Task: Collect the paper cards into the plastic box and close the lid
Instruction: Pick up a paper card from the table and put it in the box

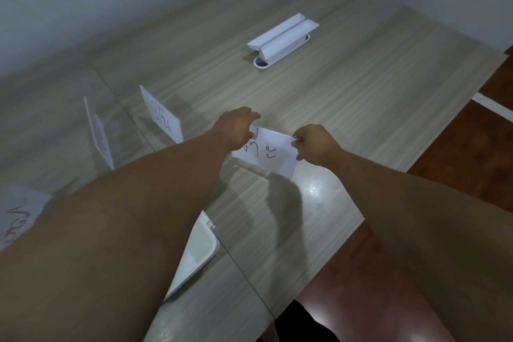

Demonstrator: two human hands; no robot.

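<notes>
A white paper card with dark handwriting is held just above the wooden table. My left hand grips its left edge and my right hand pinches its right edge. Two more cards stand upright to the left: one with red writing and a paler one. Another card with red writing lies at the far left edge. The white plastic box sits near me, mostly hidden under my left forearm; its lid cannot be made out.
A white cable-port cover with raised flaps sits at the far middle of the table. The table's right edge drops to a dark reddish floor. A grey wall runs behind the table.
</notes>
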